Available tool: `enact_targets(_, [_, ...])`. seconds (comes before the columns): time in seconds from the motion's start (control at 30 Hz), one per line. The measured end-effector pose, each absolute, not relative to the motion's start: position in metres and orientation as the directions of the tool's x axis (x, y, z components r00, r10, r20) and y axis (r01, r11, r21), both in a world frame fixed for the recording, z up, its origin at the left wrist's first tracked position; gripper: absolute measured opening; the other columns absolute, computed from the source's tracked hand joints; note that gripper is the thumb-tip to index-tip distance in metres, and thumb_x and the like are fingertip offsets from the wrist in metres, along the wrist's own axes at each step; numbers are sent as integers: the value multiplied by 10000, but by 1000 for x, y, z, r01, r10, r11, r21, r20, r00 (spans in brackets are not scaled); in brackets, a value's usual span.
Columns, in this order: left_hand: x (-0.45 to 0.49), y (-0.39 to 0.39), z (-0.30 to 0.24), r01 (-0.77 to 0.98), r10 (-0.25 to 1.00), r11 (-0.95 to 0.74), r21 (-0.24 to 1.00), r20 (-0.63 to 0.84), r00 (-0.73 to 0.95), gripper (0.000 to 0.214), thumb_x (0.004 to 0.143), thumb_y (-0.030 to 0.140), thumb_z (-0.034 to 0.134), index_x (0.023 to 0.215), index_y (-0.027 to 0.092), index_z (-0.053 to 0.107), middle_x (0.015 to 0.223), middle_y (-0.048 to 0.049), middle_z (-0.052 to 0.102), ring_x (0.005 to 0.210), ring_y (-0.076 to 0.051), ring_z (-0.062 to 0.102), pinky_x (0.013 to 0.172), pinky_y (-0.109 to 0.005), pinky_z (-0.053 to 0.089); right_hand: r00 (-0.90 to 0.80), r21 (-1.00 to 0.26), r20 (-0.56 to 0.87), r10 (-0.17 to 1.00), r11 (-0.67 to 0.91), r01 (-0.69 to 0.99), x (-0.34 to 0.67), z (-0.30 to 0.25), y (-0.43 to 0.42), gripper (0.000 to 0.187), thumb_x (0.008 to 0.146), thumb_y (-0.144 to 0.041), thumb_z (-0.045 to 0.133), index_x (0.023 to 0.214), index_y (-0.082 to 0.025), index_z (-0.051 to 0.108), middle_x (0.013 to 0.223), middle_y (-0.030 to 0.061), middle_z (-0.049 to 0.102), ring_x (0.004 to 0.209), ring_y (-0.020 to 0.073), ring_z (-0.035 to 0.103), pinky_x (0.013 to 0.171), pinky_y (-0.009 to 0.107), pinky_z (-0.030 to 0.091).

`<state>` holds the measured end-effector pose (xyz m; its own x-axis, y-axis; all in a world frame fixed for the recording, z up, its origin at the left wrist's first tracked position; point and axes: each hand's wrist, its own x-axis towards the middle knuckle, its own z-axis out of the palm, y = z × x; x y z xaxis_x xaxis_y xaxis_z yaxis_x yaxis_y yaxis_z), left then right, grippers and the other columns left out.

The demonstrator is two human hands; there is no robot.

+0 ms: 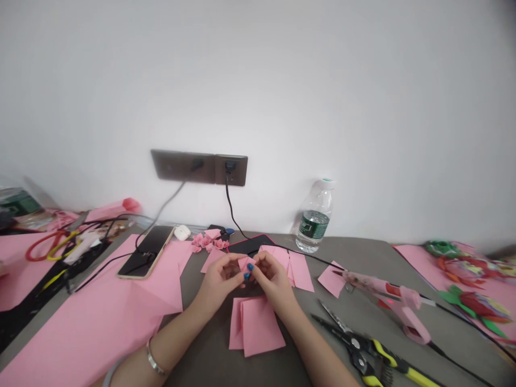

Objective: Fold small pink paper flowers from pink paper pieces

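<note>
Between my two hands is a small folded piece of pink paper, pinched by the fingertips of both. My left hand grips its left side, thumb in front. My right hand holds the right side, its blue-nailed thumb pressing on the front of the fold. Just below the hands lie square pink paper sheets on the grey table. More pink squares rest behind my right hand. A cluster of small folded pink paper pieces sits behind my left hand.
A phone lies on large pink paper at left. A water bottle stands by the wall. To the right are a pink glue gun with its cord, yellow-and-black pliers and paper flowers. Red-handled scissors lie far left.
</note>
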<state>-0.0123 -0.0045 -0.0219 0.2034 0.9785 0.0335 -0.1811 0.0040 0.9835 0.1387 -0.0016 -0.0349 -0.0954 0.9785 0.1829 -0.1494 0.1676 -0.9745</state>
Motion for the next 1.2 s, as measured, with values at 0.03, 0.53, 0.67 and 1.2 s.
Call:
enact_targets(0.03, [-12, -5, -22, -171, 980, 0, 985, 35, 198, 335, 712, 306, 778, 1010, 178, 696, 784, -17, 664, 705, -154, 635, 584, -243, 558, -98, -976, 174, 980, 158, -153, 139, -35, -1, 385, 772, -557, 696, 781, -209, 532, 656, -28, 541, 535, 120, 531, 509, 240, 429])
enact_targets(0.53, [-14, -1, -26, -101, 987, -27, 995, 42, 158, 360, 703, 271, 774, 1037, 178, 680, 926, -63, 721, 895, -202, 676, 756, -298, 553, -62, -973, 213, 975, 206, -103, 142, -32, -1, 329, 802, -513, 673, 751, -197, 593, 672, -10, 548, 570, 131, 514, 544, 255, 419])
enact_targets(0.67, [-14, -1, -22, -113, 980, 4, 994, 19, 197, 295, 753, 357, 743, 974, 165, 705, 925, -83, 730, 855, -207, 670, 666, -273, 541, -49, -975, 185, 982, 177, -134, 143, -30, 0, 351, 785, -536, 681, 751, -201, 582, 695, -6, 562, 571, 133, 527, 529, 250, 420])
enact_targets(1.2, [-14, -4, -17, -150, 992, 14, 989, 6, 129, 251, 681, 320, 789, 861, 166, 704, 665, 6, 642, 645, -139, 582, 633, -241, 453, -77, -972, 207, 975, 197, -129, 142, -31, 1, 378, 783, -570, 673, 753, -203, 586, 658, -5, 575, 547, 133, 526, 524, 256, 432])
